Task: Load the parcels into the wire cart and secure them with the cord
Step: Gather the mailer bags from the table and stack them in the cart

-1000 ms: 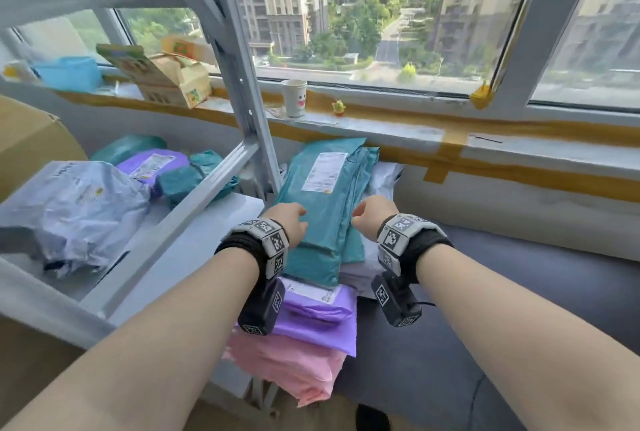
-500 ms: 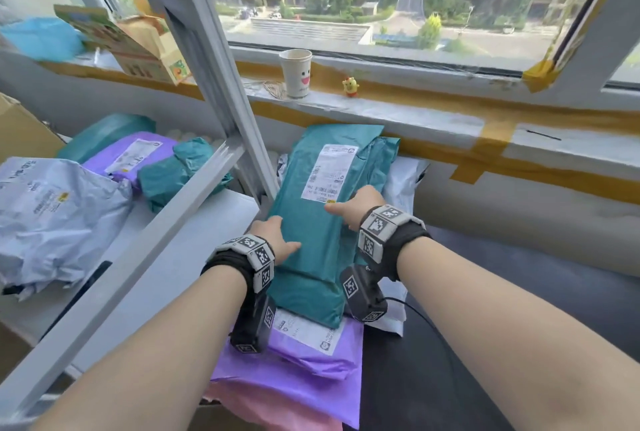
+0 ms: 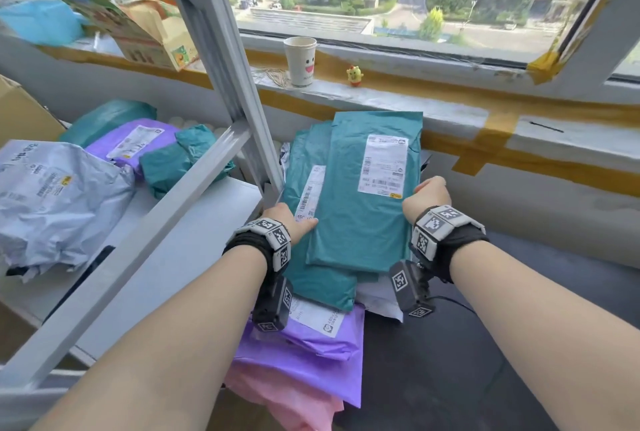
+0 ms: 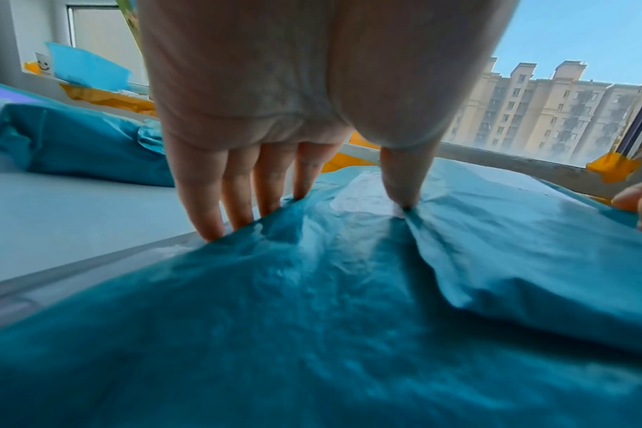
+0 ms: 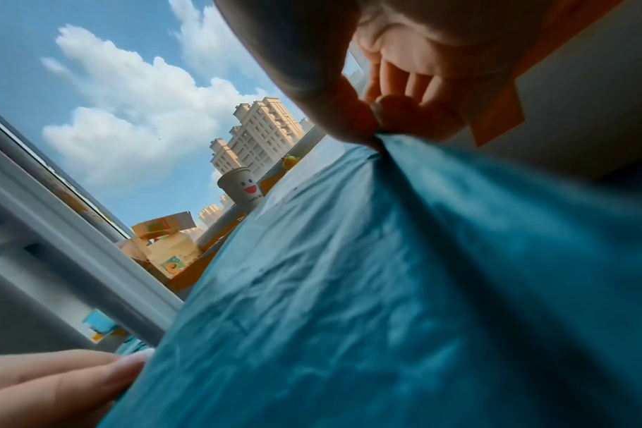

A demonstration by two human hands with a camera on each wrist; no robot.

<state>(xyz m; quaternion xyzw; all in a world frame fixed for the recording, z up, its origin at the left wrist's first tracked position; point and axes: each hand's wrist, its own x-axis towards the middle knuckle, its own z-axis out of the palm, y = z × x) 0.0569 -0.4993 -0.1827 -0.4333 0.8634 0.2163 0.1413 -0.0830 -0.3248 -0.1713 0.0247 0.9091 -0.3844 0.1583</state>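
Pinching opposite edges of the top teal parcel (image 3: 363,195), both hands (image 3: 427,197) sit beside the shelf post (image 3: 225,60).

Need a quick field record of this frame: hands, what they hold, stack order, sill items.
left hand: thumb over, fingers under left edge of top teal parcel
right hand: pinches the same parcel's right edge
stack below: second teal parcel, purple parcel, pink parcel
sill: paper cup, yellow chick toy
wire cart, cord: not visible
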